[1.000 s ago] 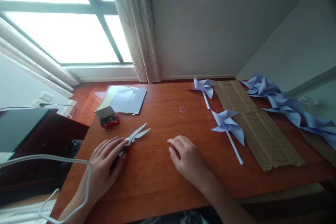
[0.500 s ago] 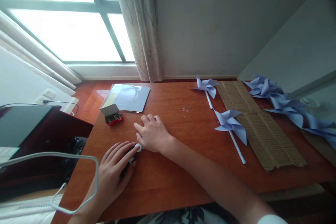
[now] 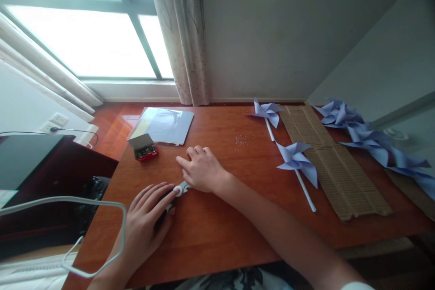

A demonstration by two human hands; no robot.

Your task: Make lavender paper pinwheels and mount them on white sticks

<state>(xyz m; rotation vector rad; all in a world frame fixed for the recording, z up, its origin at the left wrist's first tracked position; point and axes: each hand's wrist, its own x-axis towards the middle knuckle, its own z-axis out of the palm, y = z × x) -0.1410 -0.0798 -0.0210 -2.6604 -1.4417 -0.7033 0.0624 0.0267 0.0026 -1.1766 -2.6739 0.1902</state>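
Observation:
My left hand [image 3: 147, 219] lies flat on the wooden table [image 3: 220, 231], fingers spread over the dark handles of a pair of white scissors [image 3: 180, 189]. Only the pivot part of the scissors shows between my hands. My right hand [image 3: 203, 170] reaches across from the right and rests with curled fingers over the scissor blades, hiding them. A small open red box of pins [image 3: 143, 147] stands just beyond my hands on the left.
A stack of paper sheets [image 3: 166, 124] lies at the back left. Two blue paper pinwheels [image 3: 296, 159] [image 3: 268, 111] on white sticks lie beside a corrugated cardboard strip [image 3: 335, 165], with more pinwheels [image 3: 369, 135] piled far right. Tiny bits [image 3: 240, 139] dot the table. A white cable [image 3: 71, 269] loops at lower left.
My right hand moved left from the table's middle onto the scissor blades, which lay bare a second ago. My left hand stayed on the handles.

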